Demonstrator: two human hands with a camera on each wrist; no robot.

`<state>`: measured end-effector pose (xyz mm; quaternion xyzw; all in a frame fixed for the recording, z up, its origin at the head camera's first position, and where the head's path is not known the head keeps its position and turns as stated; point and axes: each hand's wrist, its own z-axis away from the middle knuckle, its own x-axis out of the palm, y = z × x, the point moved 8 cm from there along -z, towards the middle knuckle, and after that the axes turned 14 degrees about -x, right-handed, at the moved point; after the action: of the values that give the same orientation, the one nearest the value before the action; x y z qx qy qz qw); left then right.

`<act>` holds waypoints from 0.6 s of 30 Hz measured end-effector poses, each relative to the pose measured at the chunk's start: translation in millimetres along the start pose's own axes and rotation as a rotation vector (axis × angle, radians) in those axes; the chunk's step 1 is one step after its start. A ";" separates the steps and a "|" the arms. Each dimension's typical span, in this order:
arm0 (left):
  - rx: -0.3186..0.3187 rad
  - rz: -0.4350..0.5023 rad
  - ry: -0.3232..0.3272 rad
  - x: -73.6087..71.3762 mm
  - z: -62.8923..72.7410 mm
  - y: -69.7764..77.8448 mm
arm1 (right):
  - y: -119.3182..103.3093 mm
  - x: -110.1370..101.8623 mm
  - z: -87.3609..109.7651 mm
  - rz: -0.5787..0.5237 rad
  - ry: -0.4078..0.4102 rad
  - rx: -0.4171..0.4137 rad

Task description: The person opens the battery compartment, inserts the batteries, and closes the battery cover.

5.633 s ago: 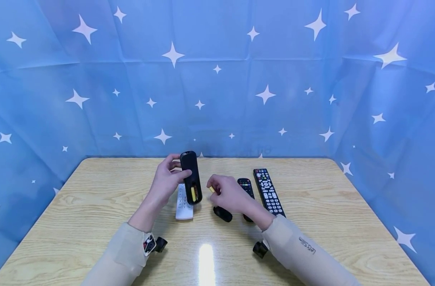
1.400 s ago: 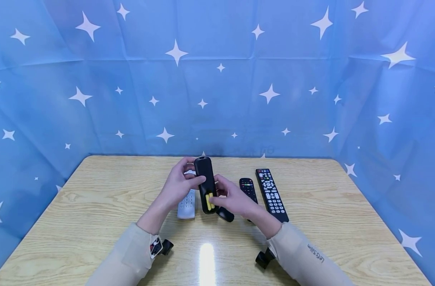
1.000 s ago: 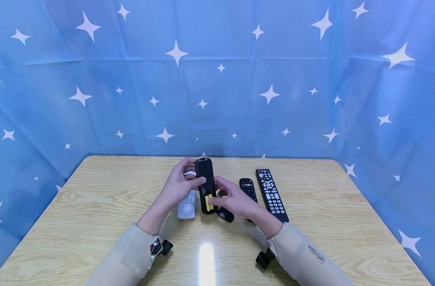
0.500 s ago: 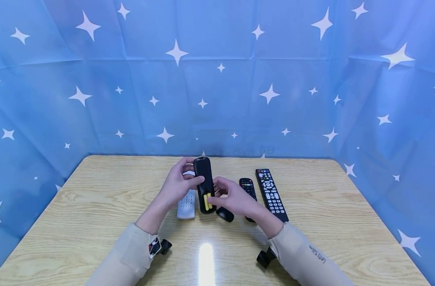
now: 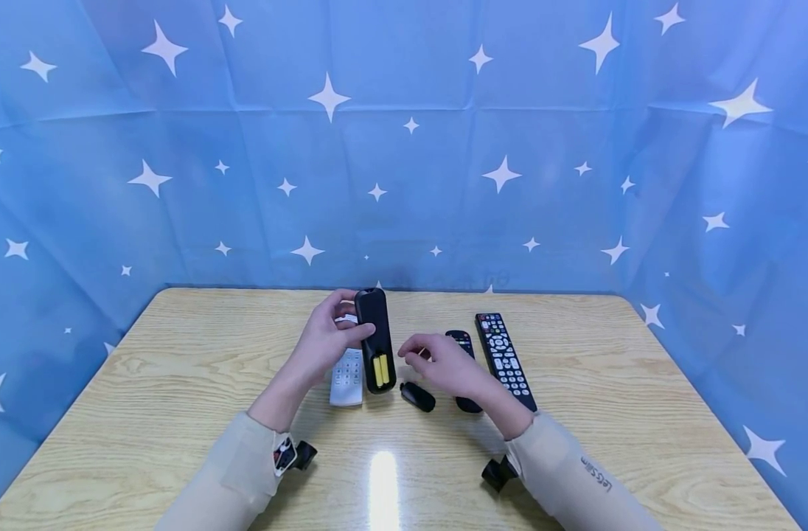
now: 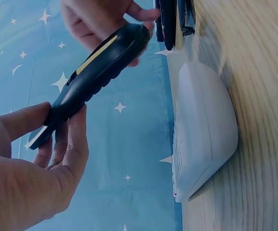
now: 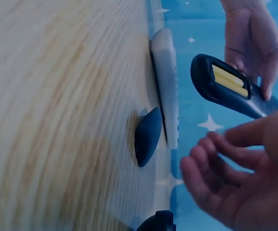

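Observation:
My left hand (image 5: 321, 339) grips a black remote control (image 5: 372, 317) by its upper part, thumb on the back. The remote is held above the table with its back toward me. Two yellow batteries (image 5: 380, 370) lie side by side in its uncovered battery compartment, also plain in the right wrist view. Just right of the remote, my right hand (image 5: 447, 363) hovers with loosely bent fingers and nothing between them. Below that hand, the small black battery cover (image 5: 418, 397) lies on the table.
A white remote (image 5: 346, 380) lies partly behind the held one. To the right are a smaller black remote (image 5: 468, 405), partly hidden by my right hand, and a long black remote (image 5: 506, 361). The wooden table (image 5: 178, 383) meets a blue star-patterned curtain (image 5: 404, 147) at the back.
The second yellow battery went from my right fingers into the compartment beside the first. My right hand has since drawn off to the right, and the held remote has shifted slightly left.

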<state>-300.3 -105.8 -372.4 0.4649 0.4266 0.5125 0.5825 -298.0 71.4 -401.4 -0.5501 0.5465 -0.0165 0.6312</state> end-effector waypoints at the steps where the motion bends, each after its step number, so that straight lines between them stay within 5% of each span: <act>1: -0.002 0.000 0.002 -0.3 0.0 0.0 | -0.1 1.3 0.4 0.041 -0.024 -0.003; 18: -0.005 -0.012 0.009 -2.8 -0.1 -0.5 | 2.3 21.6 8.5 0.170 -0.265 0.097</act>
<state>-300.6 -108.6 -372.8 0.4586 0.4308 0.5122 0.5846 -284.6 64.5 -419.3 -0.4681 0.5017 0.0835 0.7227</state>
